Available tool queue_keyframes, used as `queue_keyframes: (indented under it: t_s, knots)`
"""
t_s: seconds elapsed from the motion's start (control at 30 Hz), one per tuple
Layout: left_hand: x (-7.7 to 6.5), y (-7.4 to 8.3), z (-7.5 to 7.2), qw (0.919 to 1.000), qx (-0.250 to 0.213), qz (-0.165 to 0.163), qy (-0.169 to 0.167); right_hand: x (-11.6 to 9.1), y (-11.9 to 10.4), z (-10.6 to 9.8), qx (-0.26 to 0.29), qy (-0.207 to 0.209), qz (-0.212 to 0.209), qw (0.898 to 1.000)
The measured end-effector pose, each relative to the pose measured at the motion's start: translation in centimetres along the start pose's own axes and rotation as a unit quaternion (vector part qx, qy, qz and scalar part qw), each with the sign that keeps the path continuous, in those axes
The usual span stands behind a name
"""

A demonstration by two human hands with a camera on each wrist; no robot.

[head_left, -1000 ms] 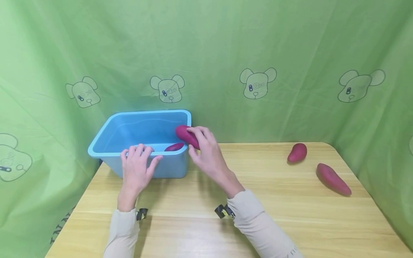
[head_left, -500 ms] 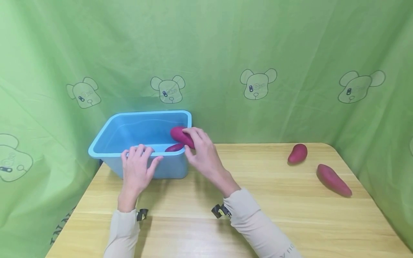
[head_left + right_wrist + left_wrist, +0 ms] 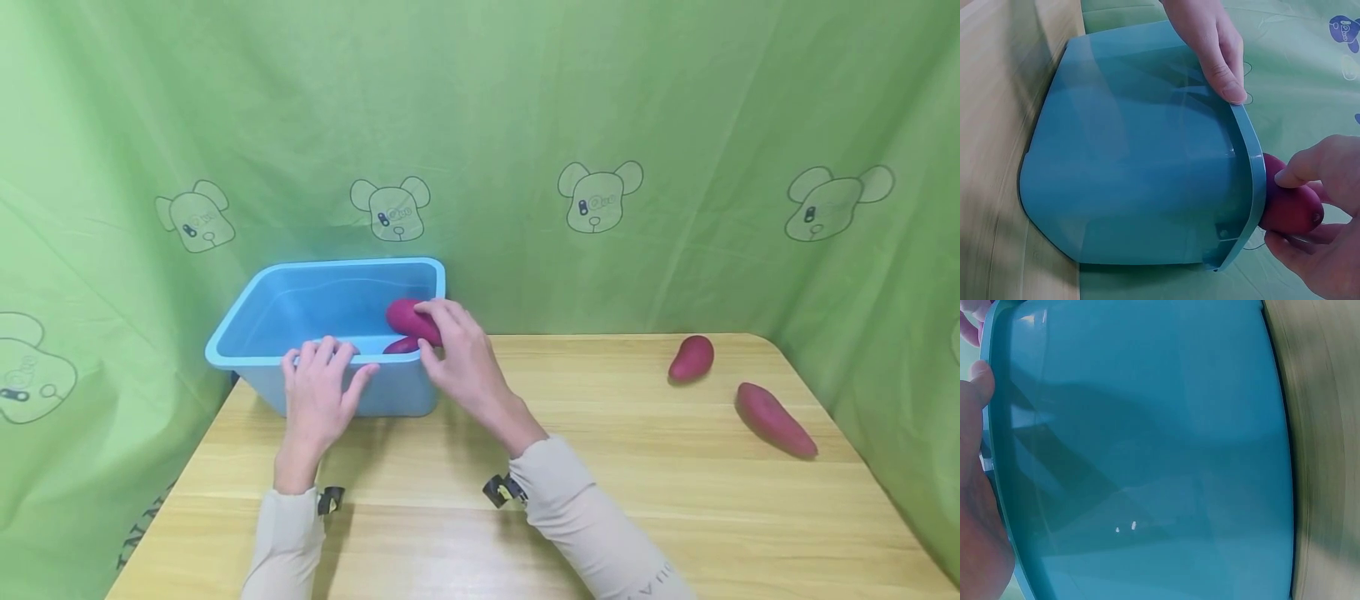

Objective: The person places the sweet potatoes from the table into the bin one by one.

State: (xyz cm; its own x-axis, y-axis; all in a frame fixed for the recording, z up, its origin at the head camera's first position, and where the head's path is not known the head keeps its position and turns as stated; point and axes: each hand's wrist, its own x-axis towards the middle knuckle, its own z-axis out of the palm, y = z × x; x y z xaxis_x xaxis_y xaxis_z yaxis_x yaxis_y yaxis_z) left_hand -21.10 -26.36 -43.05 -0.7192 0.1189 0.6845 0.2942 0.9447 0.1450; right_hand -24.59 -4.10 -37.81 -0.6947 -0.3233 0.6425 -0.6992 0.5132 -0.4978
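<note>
My right hand (image 3: pixel 468 362) grips a purple-red sweet potato (image 3: pixel 405 317) over the right end of a blue plastic bin (image 3: pixel 397 390). In the right wrist view, thumb and fingers pinch the sweet potato (image 3: pixel 1290 209) right at the bin's rim (image 3: pixel 1254 169). Another sweet potato (image 3: pixel 401 346) lies inside the bin, partly hidden by the near rim. My left hand (image 3: pixel 318 398) holds the near rim, its fingers hooked over the edge and its fingertips inside. The left wrist view shows the bin's outer wall (image 3: pixel 1147 444) beside that hand (image 3: pixel 979 506).
Two more sweet potatoes, a short one (image 3: pixel 692 359) and a longer one (image 3: pixel 776 420), lie at the right of the wooden table (image 3: pixel 637 483). A green curtain (image 3: pixel 510 108) printed with bear heads hangs behind and along both sides.
My right hand has moved left and slightly down, bringing its sweet potato further in over the bin. The left hand and the bin have stayed in place.
</note>
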Motion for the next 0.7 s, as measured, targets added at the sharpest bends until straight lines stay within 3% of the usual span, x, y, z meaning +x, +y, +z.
queue_keyframes:
  t_s: [0.7]
  knots:
    - [-0.09,0.12,-0.02,1.0,0.001,0.004,0.005,-0.02,-0.28,0.64,-0.019,-0.003,-0.008,1.0]
